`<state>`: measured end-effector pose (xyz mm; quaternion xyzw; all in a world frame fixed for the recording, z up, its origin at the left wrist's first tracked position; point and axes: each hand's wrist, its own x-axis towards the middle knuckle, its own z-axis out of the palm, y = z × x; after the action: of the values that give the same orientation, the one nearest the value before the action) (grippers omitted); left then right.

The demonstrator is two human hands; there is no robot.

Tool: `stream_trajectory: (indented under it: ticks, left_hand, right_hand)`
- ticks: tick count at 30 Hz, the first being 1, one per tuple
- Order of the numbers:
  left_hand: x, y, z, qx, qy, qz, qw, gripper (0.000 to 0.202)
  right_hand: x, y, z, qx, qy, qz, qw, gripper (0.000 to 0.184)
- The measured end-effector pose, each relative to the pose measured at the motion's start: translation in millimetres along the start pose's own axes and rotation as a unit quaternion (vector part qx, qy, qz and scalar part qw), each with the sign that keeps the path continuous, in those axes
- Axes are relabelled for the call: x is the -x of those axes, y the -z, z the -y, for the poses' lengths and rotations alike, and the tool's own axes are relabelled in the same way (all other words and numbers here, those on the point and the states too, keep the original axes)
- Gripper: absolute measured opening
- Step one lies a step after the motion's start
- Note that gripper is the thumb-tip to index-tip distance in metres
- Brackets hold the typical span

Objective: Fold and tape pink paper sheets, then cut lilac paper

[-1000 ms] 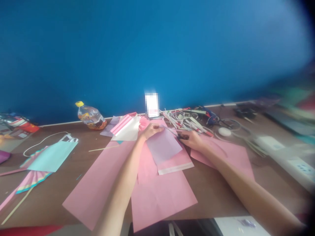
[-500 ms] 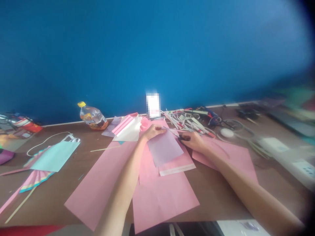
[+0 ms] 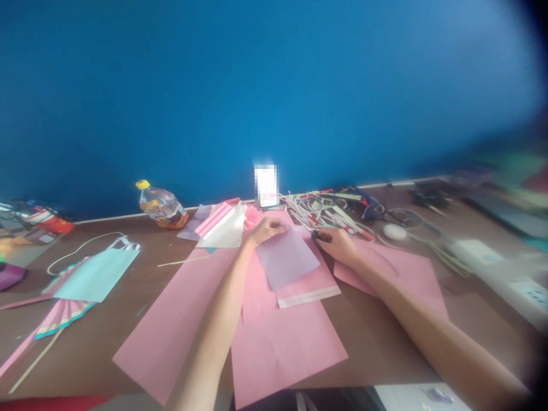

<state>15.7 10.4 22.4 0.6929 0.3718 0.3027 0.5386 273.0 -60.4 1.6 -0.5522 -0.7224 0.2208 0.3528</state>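
Observation:
My left hand (image 3: 266,230) pinches the far edge of a pale lilac paper sheet (image 3: 286,260) that lies over folded pink paper (image 3: 306,285). My right hand (image 3: 338,244) is closed around black-handled scissors (image 3: 317,235), whose blades point left toward the lilac sheet's far corner. Both hands rest over large pink sheets (image 3: 180,319) spread on the brown table (image 3: 377,331).
A plastic bottle (image 3: 162,205) with a yellow cap lies by the blue wall. A light blue paper bag (image 3: 96,274) and a striped fan lie at left. A phone (image 3: 266,185) stands at the wall. Paper strips, cables and a power strip (image 3: 505,274) clutter the right.
The scissors blades have closed in toward the lilac sheet's far corner, and my right hand has shifted slightly away from me. My left hand keeps its pinch.

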Motion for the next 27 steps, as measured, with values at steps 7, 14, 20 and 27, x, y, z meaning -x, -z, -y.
stream_trajectory:
  ticks: [7,14,20,27]
  left_hand:
    - [-3.5,1.4,-0.1,-0.06,-0.011,0.03,0.998,0.043]
    - [-9.7,8.4,-2.3,-0.16,-0.016,0.027,0.987,0.036]
    - [-20.7,16.3,-16.4,-0.197,-0.03,-0.002,0.98,0.023]
    - [-24.1,34.4,-32.0,-0.205,-0.043,-0.041,0.977,0.027]
  right_hand:
    - [-13.3,15.3,7.2,-0.168,-0.134,-0.14,0.967,0.039]
    - [-57.1,57.8,17.9,-0.345,-0.193,-0.115,0.911,0.043]
    - [-86.9,76.6,42.3,0.028,-0.118,-0.137,0.983,0.039]
    - [-96.9,61.9,69.8,0.054,-0.068,-0.094,0.992,0.041]
